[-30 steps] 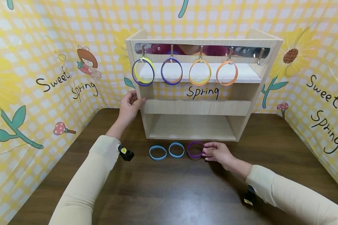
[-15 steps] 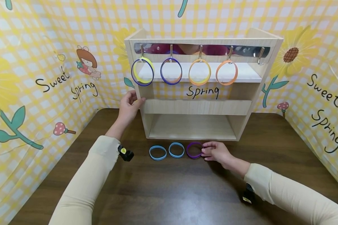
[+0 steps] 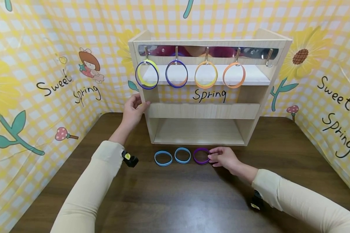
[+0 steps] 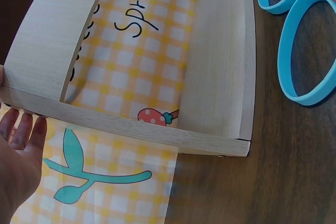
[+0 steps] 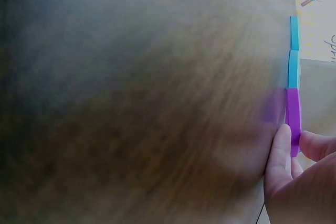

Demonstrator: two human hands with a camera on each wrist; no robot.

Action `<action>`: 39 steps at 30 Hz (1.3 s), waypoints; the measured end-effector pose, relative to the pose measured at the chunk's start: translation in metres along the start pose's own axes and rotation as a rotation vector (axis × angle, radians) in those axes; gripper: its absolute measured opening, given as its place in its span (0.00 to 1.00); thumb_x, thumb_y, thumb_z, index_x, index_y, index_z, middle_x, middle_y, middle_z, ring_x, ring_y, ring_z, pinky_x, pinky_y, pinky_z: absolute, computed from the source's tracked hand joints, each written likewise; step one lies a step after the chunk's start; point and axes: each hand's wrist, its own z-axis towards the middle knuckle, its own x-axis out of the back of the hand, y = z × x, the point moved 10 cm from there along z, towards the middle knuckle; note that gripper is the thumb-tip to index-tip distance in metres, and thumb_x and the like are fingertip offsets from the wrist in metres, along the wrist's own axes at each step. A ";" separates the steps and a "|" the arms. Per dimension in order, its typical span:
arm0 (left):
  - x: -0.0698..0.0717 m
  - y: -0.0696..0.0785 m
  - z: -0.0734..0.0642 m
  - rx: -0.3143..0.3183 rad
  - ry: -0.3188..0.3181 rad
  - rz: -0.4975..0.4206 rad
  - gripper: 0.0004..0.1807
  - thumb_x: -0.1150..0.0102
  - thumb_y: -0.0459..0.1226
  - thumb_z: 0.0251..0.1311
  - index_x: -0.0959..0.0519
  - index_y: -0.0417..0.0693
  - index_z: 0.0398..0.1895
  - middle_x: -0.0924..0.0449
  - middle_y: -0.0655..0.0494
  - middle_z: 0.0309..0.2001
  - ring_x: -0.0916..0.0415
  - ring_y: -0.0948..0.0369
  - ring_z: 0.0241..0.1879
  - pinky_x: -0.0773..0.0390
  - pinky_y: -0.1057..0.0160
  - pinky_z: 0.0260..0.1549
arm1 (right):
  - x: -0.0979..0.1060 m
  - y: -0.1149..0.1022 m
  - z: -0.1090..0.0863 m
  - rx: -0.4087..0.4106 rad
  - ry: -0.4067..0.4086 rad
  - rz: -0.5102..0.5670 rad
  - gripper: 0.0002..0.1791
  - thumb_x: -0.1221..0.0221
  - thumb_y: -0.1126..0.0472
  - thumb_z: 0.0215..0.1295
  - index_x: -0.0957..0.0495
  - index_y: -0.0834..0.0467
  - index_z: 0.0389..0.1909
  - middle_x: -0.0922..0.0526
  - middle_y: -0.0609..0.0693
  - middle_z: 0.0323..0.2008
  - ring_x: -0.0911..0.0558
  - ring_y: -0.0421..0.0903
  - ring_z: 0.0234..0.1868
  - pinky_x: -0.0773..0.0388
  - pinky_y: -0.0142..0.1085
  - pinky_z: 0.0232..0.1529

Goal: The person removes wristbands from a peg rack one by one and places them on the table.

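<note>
My left hand (image 3: 133,111) grips the left side panel of a light wooden shelf (image 3: 204,111), thumb on the front edge and fingers behind it. In the left wrist view the fingers (image 4: 21,135) lie along the panel's outer face. My right hand (image 3: 225,159) pinches the right side of a purple silicone wristband (image 3: 196,160) at the table. In the right wrist view the thumb and a finger are on either side of the purple wristband (image 5: 293,111). Two light blue wristbands (image 3: 163,164) (image 3: 182,162) lie in a row to its left, in front of the shelf.
A metal hook strip (image 3: 193,51) runs across the shelf's top. Yellow, dark blue and orange wristbands (image 3: 235,86) hang from its hooks; the rightmost hook (image 3: 269,58) bears none. Patterned yellow cloth (image 3: 67,38) encloses the brown table (image 3: 169,200) at the back and sides.
My right hand and the purple wristband have shifted very slightly left, towards the blue ones. The left hand keeps its grip on the shelf.
</note>
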 end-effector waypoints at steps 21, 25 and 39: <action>0.003 -0.006 0.000 0.012 0.015 0.022 0.21 0.38 0.32 0.62 0.27 0.38 0.58 0.24 0.49 0.52 0.29 0.50 0.56 0.25 0.67 0.46 | 0.001 -0.004 -0.004 0.014 0.012 -0.049 0.17 0.41 0.70 0.65 0.28 0.77 0.50 0.17 0.63 0.38 0.15 0.52 0.37 0.18 0.42 0.34; 0.000 0.003 -0.004 0.010 0.002 0.011 0.21 0.39 0.30 0.61 0.28 0.34 0.58 0.24 0.53 0.49 0.31 0.45 0.58 0.25 0.67 0.45 | 0.004 -0.007 -0.005 0.017 0.008 -0.043 0.18 0.41 0.70 0.65 0.28 0.77 0.52 0.17 0.64 0.39 0.16 0.52 0.38 0.18 0.42 0.35; -0.001 0.004 -0.002 -0.008 -0.017 0.032 0.22 0.40 0.32 0.63 0.30 0.34 0.58 0.25 0.48 0.52 0.30 0.48 0.57 0.25 0.65 0.48 | 0.019 -0.034 -0.014 0.105 0.042 0.019 0.21 0.40 0.69 0.65 0.31 0.77 0.55 0.23 0.70 0.49 0.16 0.54 0.43 0.18 0.40 0.38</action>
